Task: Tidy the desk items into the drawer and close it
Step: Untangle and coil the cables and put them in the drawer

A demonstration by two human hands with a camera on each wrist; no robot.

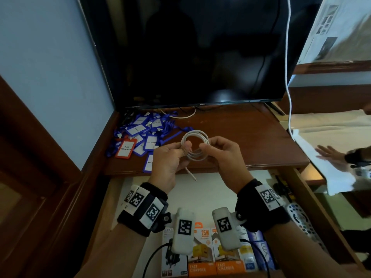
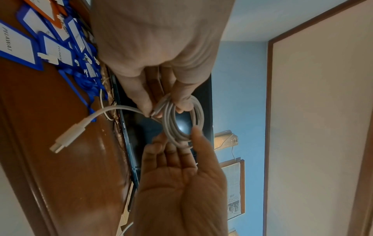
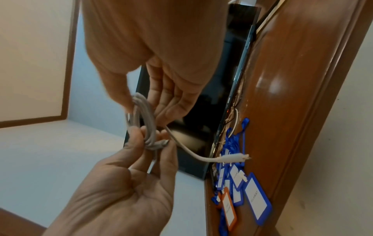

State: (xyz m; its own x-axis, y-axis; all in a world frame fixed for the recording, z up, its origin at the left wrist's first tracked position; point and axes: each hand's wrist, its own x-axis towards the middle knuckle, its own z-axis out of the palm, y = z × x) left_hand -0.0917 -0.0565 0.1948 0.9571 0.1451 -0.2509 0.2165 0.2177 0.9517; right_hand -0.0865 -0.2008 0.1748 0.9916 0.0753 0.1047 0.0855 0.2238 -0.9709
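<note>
A white cable wound into a coil (image 1: 195,137) hangs over the desk's (image 1: 241,137) front edge, held between both hands. My left hand (image 1: 183,150) pinches the coil's left side with thumb and fingers (image 2: 161,108), and the loose end with its plug (image 1: 191,174) dangles below it over the open drawer (image 1: 301,199). My right hand (image 1: 206,151) pinches the coil's right side, thumb on the loops (image 3: 131,102). A heap of blue badge holders (image 1: 140,135) with one orange one (image 1: 125,148) lies on the desk's left part.
A dark TV (image 1: 190,47) stands at the back of the desk. The drawer holds charger boxes (image 1: 202,255) at the front and a remote (image 1: 301,219) at the right. Another person's hand (image 1: 331,155) rests on white cloth at the far right.
</note>
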